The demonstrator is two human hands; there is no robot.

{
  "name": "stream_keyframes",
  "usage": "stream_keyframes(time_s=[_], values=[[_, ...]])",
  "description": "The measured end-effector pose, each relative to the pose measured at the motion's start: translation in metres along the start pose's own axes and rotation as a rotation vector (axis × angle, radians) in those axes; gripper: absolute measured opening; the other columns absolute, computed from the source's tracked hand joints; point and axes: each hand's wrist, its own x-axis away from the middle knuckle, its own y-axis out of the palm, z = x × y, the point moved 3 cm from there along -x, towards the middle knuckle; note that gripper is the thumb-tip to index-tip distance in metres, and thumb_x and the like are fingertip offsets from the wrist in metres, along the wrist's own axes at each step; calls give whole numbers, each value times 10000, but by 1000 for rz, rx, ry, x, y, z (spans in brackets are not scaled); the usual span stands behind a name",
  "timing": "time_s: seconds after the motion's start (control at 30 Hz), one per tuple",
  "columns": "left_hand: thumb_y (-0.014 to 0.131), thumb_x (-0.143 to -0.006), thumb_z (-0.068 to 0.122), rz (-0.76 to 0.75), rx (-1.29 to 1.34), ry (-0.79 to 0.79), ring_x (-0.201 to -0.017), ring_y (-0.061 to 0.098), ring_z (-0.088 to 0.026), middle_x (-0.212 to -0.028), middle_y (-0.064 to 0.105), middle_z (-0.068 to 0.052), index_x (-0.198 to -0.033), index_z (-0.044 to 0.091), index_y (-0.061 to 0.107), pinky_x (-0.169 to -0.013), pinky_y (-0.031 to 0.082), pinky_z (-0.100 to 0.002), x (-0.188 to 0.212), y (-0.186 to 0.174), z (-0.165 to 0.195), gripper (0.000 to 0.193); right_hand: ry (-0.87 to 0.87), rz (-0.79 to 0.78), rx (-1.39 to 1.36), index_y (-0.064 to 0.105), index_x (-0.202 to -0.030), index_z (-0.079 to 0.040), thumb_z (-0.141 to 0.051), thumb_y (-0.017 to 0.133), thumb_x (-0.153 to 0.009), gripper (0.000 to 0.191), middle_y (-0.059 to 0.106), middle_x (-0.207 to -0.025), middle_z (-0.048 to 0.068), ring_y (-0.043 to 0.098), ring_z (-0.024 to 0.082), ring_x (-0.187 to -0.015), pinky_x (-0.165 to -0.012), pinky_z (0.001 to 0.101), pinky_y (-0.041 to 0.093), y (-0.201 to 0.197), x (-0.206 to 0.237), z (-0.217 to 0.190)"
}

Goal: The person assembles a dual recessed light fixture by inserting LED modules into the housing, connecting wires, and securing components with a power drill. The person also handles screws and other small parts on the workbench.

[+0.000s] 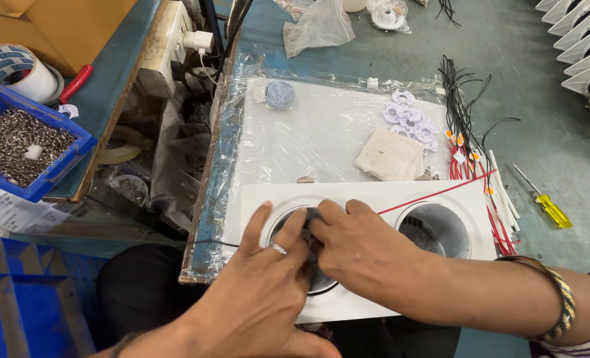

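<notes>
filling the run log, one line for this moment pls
left hand: on left opening of white housing | right hand: same opening, on dark part | red wire: across housing

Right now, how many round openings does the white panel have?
2. The left opening is mostly covered by the left hand and right hand; the right opening of the white panel is uncovered.

White twin-opening lamp housing (374, 199), flat
</notes>
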Motion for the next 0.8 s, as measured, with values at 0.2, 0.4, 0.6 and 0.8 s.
stream_keyframes(time_s=[0.2, 0.4, 0.6, 0.8], values=[[282, -793, 955, 83, 163, -151, -1529, 114, -518, -1223, 584, -303, -1159, -54, 710, -1006, -163, -897, 10, 10, -7, 1155, -14, 90, 12, 742, -799, -35, -165, 687, -740, 153, 614, -853, 58, 532, 273, -948, -607, 374, 433, -6, -1, 1], [358, -775, 964, 54, 154, -131, -1536, 9, -520, -1308, 541, -326, -1067, -41, 726, -989, -79, -921, 8, 9, -7, 1109, -5, 73, -17, 747, -849, -37, -162, 671, -758, 172, 620, -845, 59, 540, 264, -940, -618, 375, 440, 3, 0, 2], [449, -746, 939, -10, 149, -109, -1504, -6, -534, -1288, 520, -320, -1012, -73, 729, -987, 92, -883, 2, 2, -10, 1083, 32, 315, -174, 768, -1002, -101, -91, 658, -734, 290, 663, -911, 34, 583, 250, -934, -742, 424, 472, -12, 9, 17], [472, -748, 929, 86, 162, -66, -1477, 70, -561, -1338, 525, -308, -1023, -62, 738, -937, 119, -895, -1, -4, -11, 1062, 481, 567, -280, 773, -1156, -221, -47, 685, -757, 444, 742, -1165, -20, 674, 220, -1062, -913, 391, 488, -51, 88, 41]])
